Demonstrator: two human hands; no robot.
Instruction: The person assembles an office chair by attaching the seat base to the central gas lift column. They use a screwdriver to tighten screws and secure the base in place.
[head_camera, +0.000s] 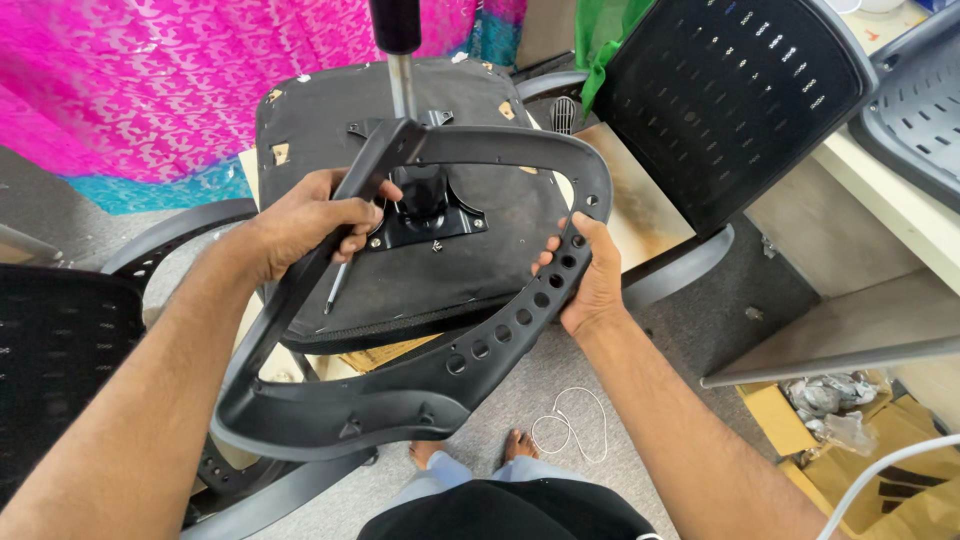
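Armrest frame, one, black, being held over upturned seat base. Left hand gripping its left bar plus one screwdriver; right hand clasping perforated right side.

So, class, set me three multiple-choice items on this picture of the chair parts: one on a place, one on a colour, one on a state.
1. Where does the upturned chair seat lie?
A. behind the armrest frame
B. on the white cord
C. in the cardboard box

2. What colour is the armrest frame?
A. pink
B. black
C. white

3. How is the armrest frame held?
A. by both hands
B. by one hand only
C. by neither hand

Answers:
1 A, the seat and its metal plate show through the frame's opening.
2 B, the whole loop is black plastic, with a row of round holes along one side.
3 A, the left hand closes on the upper bar, with a screwdriver under its fingers, and the right hand grips the holed side.
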